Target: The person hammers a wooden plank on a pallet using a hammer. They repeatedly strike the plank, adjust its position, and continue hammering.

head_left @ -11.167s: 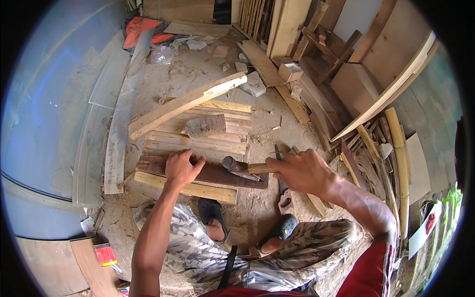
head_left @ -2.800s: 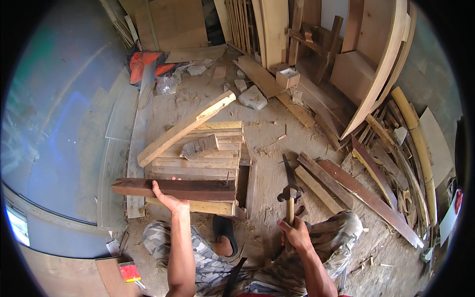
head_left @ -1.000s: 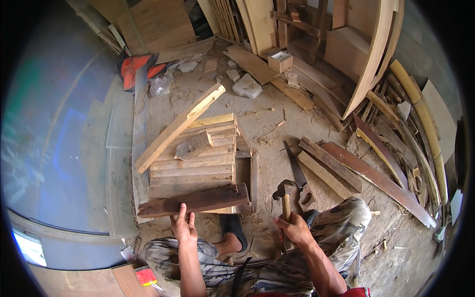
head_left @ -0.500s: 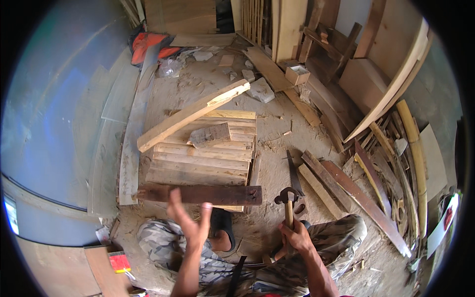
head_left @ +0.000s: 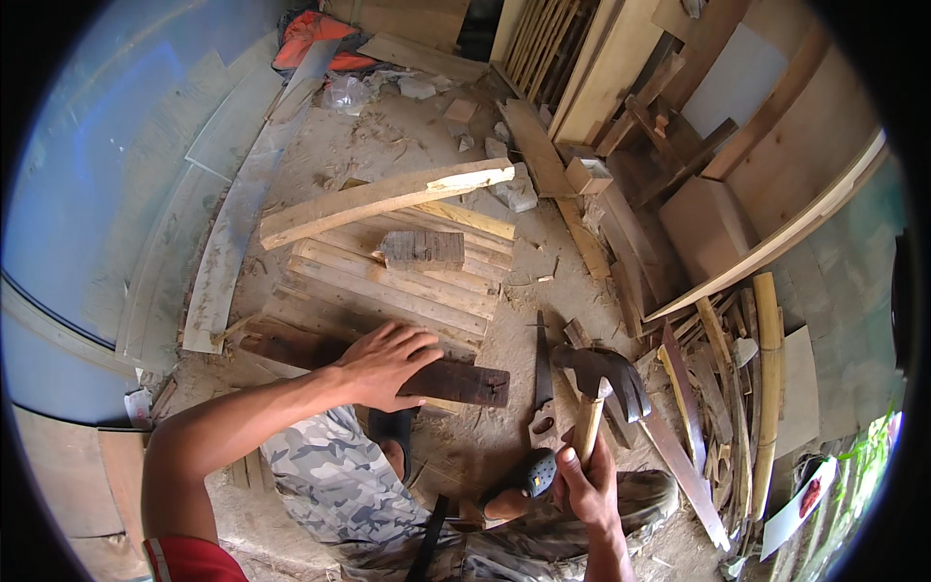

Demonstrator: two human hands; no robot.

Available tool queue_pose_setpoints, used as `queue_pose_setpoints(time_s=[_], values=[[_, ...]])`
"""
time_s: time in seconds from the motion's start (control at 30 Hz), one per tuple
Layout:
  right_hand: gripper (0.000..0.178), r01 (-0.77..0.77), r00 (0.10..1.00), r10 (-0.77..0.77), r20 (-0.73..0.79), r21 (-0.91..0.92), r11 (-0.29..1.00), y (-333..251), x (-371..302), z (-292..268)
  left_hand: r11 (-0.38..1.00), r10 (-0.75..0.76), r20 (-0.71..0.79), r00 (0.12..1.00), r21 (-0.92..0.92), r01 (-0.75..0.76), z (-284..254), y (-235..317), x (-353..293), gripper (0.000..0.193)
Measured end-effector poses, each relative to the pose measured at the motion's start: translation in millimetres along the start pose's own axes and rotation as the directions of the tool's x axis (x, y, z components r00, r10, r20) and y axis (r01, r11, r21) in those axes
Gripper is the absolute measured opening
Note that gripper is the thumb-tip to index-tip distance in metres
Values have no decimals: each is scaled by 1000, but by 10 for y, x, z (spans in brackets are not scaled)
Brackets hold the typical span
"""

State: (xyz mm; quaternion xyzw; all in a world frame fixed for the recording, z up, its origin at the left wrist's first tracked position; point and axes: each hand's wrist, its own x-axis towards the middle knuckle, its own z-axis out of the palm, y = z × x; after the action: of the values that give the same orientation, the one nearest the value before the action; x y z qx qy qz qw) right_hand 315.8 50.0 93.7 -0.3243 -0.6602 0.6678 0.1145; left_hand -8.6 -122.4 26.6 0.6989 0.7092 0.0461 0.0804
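My left hand (head_left: 388, 366) lies over a dark brown wooden plank (head_left: 465, 382), fingers on its top and thumb at the near edge. The plank rests across the near end of a slatted wooden platform (head_left: 398, 291). In my right hand (head_left: 590, 482) is a claw hammer (head_left: 593, 405), its wooden handle gripped and its dark head raised toward me. Farther along the slats sit a short wood block (head_left: 423, 250) and a long pale beam (head_left: 378, 204), which lies aslant over the far end.
A handsaw (head_left: 542, 388) lies on the floor right of the platform. Scrap boards and bamboo (head_left: 766, 378) are heaped at the right. A long board (head_left: 228, 262) runs along the left wall. A wooden cabinet frame (head_left: 786, 252) leans at the far right.
My left hand has come down from the air onto the dark plank. My right hand has lifted the hammer nearer. The view has turned somewhat.
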Motion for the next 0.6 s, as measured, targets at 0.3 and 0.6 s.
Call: queue_pose_setpoints(time_s=[0.3, 0.6], values=[[39, -151, 981, 183, 58, -355, 923, -291, 110, -35, 993, 12, 104, 994, -115, 1, 101, -94, 58, 80], [36, 215, 976, -106, 193, -737, 641, -139, 191, -154, 991, 60, 116, 991, -126, -45, 53, -165, 118, 83]])
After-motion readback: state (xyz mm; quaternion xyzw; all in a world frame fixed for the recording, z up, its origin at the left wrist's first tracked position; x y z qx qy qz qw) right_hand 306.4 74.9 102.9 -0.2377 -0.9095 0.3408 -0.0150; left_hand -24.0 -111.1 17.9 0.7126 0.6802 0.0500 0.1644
